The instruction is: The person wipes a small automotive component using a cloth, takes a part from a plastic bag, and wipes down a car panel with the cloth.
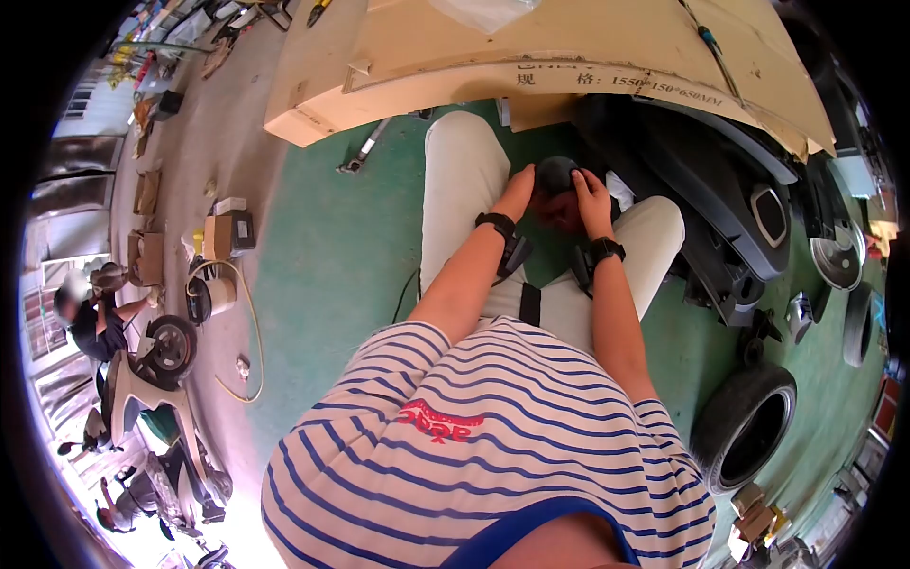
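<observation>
Between my knees I hold a dark, rounded part with a shiny reddish area on its lower side; its exact kind I cannot make out. My left hand grips its left edge, with the fingertips partly hidden behind it. On the opposite side, my right hand has its thumb and fingers closed on the upper right edge. Something white lies just beyond my right hand, beside large black plastic panels. Both wrists wear black straps.
A large cardboard box stands in front, with a screwdriver on it. A metal tool lies on the green floor. Tyres are at right. Leftward are a hose, a scooter and another person.
</observation>
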`<state>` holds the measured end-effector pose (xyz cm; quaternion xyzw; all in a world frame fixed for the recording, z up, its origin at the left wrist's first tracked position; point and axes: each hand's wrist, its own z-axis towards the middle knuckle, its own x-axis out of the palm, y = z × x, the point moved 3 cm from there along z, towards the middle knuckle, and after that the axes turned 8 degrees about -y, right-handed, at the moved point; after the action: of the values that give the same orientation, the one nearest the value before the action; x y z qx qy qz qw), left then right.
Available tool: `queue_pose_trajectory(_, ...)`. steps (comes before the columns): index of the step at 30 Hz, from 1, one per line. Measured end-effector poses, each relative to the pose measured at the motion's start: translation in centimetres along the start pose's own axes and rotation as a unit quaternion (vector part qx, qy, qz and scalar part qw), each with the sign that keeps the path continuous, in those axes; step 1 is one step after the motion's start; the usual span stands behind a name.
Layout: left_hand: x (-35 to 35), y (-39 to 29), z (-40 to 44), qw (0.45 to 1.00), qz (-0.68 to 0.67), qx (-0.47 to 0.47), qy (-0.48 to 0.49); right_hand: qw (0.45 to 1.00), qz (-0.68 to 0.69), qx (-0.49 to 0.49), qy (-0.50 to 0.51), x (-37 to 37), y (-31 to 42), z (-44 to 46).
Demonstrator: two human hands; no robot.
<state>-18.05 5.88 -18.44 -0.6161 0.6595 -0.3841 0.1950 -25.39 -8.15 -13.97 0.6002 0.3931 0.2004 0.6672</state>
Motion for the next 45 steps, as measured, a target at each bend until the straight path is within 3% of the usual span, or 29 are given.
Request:
queue_pose_trajectory(2,0.5,-0.7,-0.7,0.999,0.041,0.033,-0.011,0.999,0.018,0.028,0.001,-0.1,-0.4,0.0)
queue_pose_trajectory(3,1.5,-1.8,-1.9,0.991,-0.114,-0.033,0.059,0.998,0.027,0.060,0.008,0.0,0.1,-0.3)
queue_pose_trajectory(4,2.4,-2.3,-2.6,0.951,-0.265,-0.099,0.128,0.995,0.036,0.091,0.015,0.0,0.2,-0.5)
queue_pose_trajectory(5,2.4,-2.1,-2.2,0.950,-0.265,-0.100,0.128,0.995,0.035,0.091,0.014,0.1,-0.4,-0.2)
queue_pose_trajectory(7,2.1,-1.7,-1.0,0.955,-0.227,0.003,0.191,0.992,0.048,0.118,0.008,0.4,-2.7,0.4)
queue_pose_trajectory(11,1.5,-1.3,-0.3,0.971,-0.174,0.041,0.157,0.971,0.153,0.184,-0.004,0.1,-3.4,0.7)
queue_pose_trajectory(13,0.6,-1.4,-0.1,0.978,-0.202,0.024,0.041,0.819,0.457,0.339,-0.073,-0.6,-2.8,0.5)
queue_pose_trajectory(17,0.4,-1.6,-0.2,0.978,-0.199,0.062,0.023,0.772,0.585,0.245,-0.023,-1.3,0.6,0.6)
queue_pose_trajectory(18,0.7,-1.4,-0.3,0.988,-0.148,0.046,0.025,0.773,0.585,0.245,-0.024,-1.0,0.5,0.4)
queue_pose_trajectory(20,1.1,-1.2,-0.6,0.994,-0.097,0.029,0.028,0.871,0.469,0.138,0.044,-0.1,1.1,0.1)
queue_pose_trajectory(21,1.6,-1.0,-0.6,0.992,-0.081,0.061,0.078,0.872,0.468,0.138,0.044,0.3,0.9,-0.1)
queue_pose_trajectory(23,1.8,-0.7,-0.5,0.985,-0.065,0.093,0.127,0.965,0.226,0.017,0.135,1.3,1.0,-0.7)
queue_pose_trajectory(29,1.6,-1.4,-2.0,0.991,0.047,0.101,0.078,0.949,0.252,0.063,0.180,1.0,-0.8,-0.1)
queue_pose_trajectory(31,1.6,-0.8,-1.6,0.995,0.024,0.026,0.097,0.941,0.265,0.074,0.195,1.1,-0.6,-0.1)
queue_pose_trajectory(34,1.5,-0.3,-0.6,0.982,0.086,0.074,0.149,0.934,0.294,0.106,0.172,1.1,-0.4,-0.2)
queue_pose_trajectory(41,2.2,-0.1,-1.3,0.976,0.140,0.026,0.164,0.972,0.216,0.068,0.062,0.6,-2.3,0.2)
queue_pose_trajectory(43,2.2,0.1,-1.3,0.977,0.171,0.021,0.126,0.976,0.202,0.069,0.033,0.3,-2.8,0.5)
queue_pose_trajectory(45,2.5,0.3,-1.2,0.972,0.146,0.036,0.181,0.964,0.240,0.109,-0.034,-0.1,-3.9,0.9)
